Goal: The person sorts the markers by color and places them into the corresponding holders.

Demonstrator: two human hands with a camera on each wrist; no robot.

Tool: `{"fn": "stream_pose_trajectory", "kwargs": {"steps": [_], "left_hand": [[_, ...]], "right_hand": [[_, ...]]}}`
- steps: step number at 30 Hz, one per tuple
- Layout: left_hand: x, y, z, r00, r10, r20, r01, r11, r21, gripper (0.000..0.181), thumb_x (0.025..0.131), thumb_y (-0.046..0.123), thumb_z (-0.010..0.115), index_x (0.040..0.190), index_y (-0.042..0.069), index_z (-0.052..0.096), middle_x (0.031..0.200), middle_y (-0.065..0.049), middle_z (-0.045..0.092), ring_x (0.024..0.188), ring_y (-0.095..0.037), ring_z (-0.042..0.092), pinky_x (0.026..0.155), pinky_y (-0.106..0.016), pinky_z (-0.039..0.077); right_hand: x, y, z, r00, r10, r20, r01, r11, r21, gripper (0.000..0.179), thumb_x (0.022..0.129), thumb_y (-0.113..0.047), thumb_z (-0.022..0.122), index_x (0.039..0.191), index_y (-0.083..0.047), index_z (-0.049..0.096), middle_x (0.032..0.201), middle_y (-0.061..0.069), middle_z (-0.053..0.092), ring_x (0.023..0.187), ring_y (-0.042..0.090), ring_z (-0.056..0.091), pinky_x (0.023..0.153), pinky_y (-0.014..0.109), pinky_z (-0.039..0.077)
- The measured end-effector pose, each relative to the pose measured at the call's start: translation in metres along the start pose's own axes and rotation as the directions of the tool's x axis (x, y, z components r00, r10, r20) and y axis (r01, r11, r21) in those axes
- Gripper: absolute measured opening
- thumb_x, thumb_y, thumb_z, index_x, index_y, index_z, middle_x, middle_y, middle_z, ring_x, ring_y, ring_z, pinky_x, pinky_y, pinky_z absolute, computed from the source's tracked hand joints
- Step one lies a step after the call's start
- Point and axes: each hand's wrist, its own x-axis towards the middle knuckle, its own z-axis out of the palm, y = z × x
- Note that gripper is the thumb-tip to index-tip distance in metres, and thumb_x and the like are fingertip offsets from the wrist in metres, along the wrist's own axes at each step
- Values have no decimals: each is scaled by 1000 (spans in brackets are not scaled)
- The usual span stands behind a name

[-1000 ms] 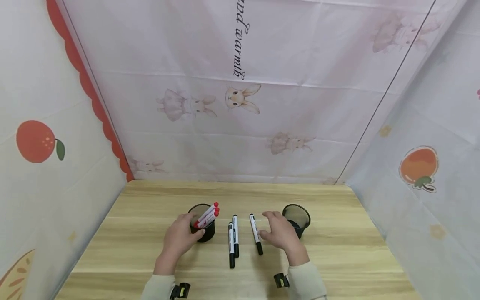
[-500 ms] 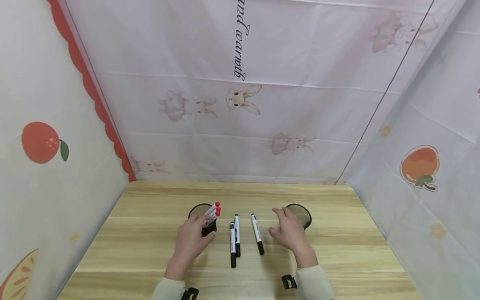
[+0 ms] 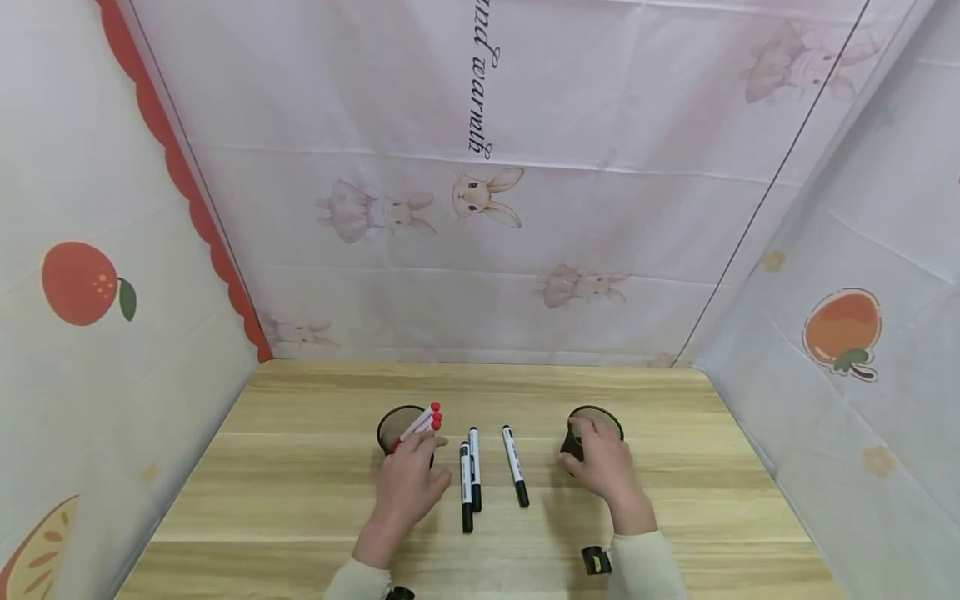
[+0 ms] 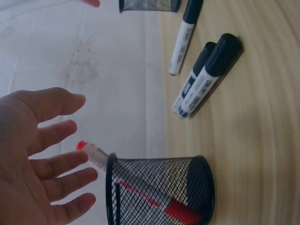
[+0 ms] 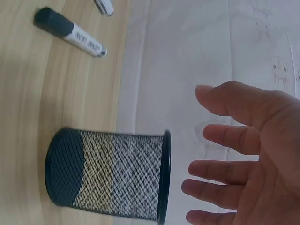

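Note:
My left hand hovers at the near side of a black mesh pen cup, fingers spread and holding nothing. Red-capped whiteboard markers lean in that cup; one red marker sticks out of its rim in the left wrist view. My right hand is over a second mesh pen cup, its fingers apart from the rim in the right wrist view. No marker shows inside this cup. Between the hands lie two black-capped markers side by side and a single black-capped marker.
The wooden table meets a printed cloth backdrop at its far edge. Cloth walls flank it on the left and right. A small black camera sits at the right wrist.
My left hand has come off the left cup, moving right and nearer to me. My right hand has shifted right from beside the single marker to over the right cup.

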Motion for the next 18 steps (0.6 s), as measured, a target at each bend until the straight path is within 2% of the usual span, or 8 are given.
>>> {"fn": "stream_pose_trajectory", "kwargs": {"steps": [3, 6, 11, 18], "left_hand": [[0, 2, 5, 999, 40, 15, -40, 999, 9, 35, 69, 19, 77, 101, 8, 68, 108, -14, 60, 93, -30, 59, 68, -47, 49], [-2, 4, 10, 998, 62, 27, -63, 997, 38, 34, 69, 20, 78, 100, 9, 67, 106, -13, 59, 91, -30, 59, 64, -45, 48], [-5, 8, 17, 998, 30, 54, -33, 998, 57, 37, 70, 22, 78, 102, 9, 66, 105, -13, 60, 90, -30, 59, 62, -45, 47], [-9, 9, 29, 997, -32, 71, 34, 999, -24, 37, 70, 21, 79, 103, 8, 67, 102, -12, 59, 85, -29, 59, 61, -44, 47]], "right_hand": [[0, 5, -4, 999, 27, 22, -27, 1000, 7, 58, 78, -23, 75, 125, 1, 53, 125, 25, 50, 111, 46, 46, 79, 62, 39], [1, 10, -7, 998, 46, 35, -46, 999, 16, 59, 78, -23, 75, 126, 1, 52, 126, 26, 48, 110, 48, 45, 80, 63, 39], [1, 19, -5, 998, 62, 26, -64, 996, 62, 62, 78, -24, 74, 129, 0, 49, 129, 29, 45, 112, 48, 44, 83, 63, 37], [0, 33, 6, 995, 98, -28, -90, 975, 201, 73, 79, -20, 74, 137, 2, 36, 134, 28, 38, 118, 48, 36, 90, 62, 33]]}}
